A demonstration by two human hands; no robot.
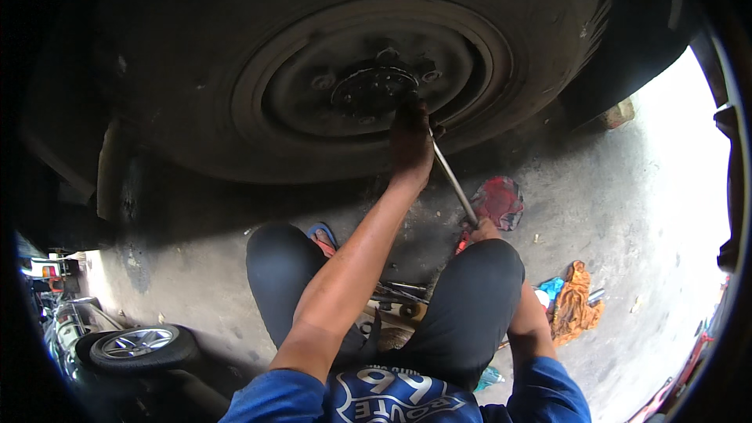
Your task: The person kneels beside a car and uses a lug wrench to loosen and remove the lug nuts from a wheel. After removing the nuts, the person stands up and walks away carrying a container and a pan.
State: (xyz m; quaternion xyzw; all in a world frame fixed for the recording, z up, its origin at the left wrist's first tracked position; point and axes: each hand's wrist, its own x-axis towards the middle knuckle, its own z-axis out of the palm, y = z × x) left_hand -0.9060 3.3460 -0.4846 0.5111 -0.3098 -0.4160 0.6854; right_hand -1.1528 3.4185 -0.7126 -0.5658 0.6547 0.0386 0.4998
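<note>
A large dark wheel [305, 98] with a steel rim fills the top of the view, and bolts ring its round hub [368, 90]. My left hand [411, 141] is raised to the hub's lower right edge, its fingers wrapped round the head end of a long-handled wrench [450, 176]. The wrench's tip is partly hidden by that hand and by shadow. From there the shiny bar slopes down to the right. My right hand [484, 232] grips its lower end, just above my right knee.
A red-and-dark round patch of cloth or plastic [500, 202] lies on the concrete behind the right hand. An orange rag [576, 305] is further right. Between my legs are metal tools or parts [399, 309]. A car with an alloy wheel [139, 343] stands at lower left.
</note>
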